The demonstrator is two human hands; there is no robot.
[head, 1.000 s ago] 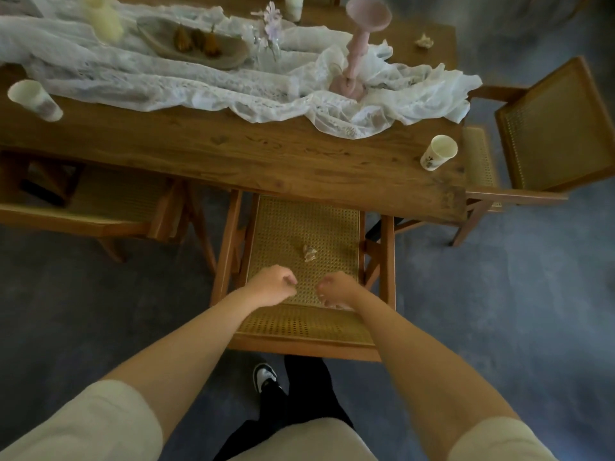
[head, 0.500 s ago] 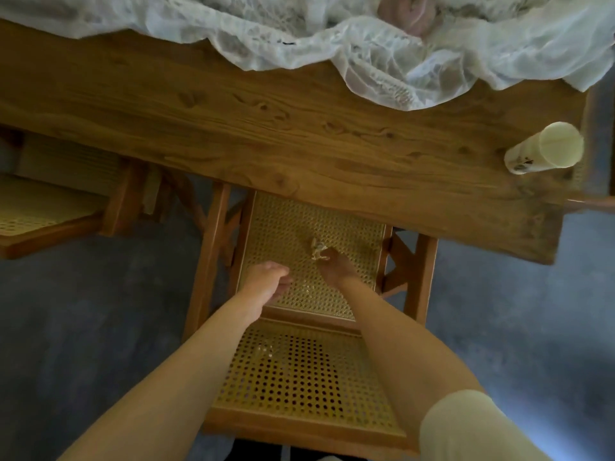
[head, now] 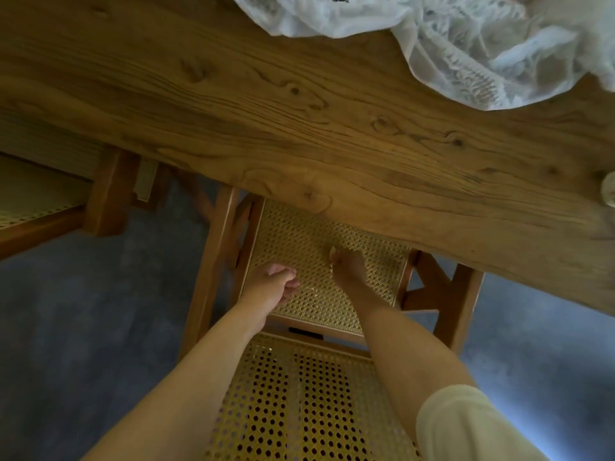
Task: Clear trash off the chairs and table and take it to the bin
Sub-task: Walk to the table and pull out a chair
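The cane seat point(head: 293, 234) of a wooden chair is tucked halfway under the wooden table point(head: 299, 111). My right hand point(head: 347, 266) is down on the seat, fingers closed round a small pale crumpled scrap point(head: 332, 251). Only a tip of the scrap shows at my fingertips. My left hand point(head: 273, 282) hovers over the seat's left side. It is curled into a fist, and nothing shows inside it. Both forearms reach over the chair's cane backrest point(head: 299, 410).
A white lace cloth point(head: 466, 44) lies bunched on the table at the upper right. A paper cup point(head: 609, 193) peeks in at the right edge of the table. A second cane chair point(head: 33, 201) stands at the left. Grey carpet point(head: 83, 311) surrounds the chairs.
I have leaned in closer over the chair. My right hand has closed over the scrap on the seat. The left fist has stayed beside it.
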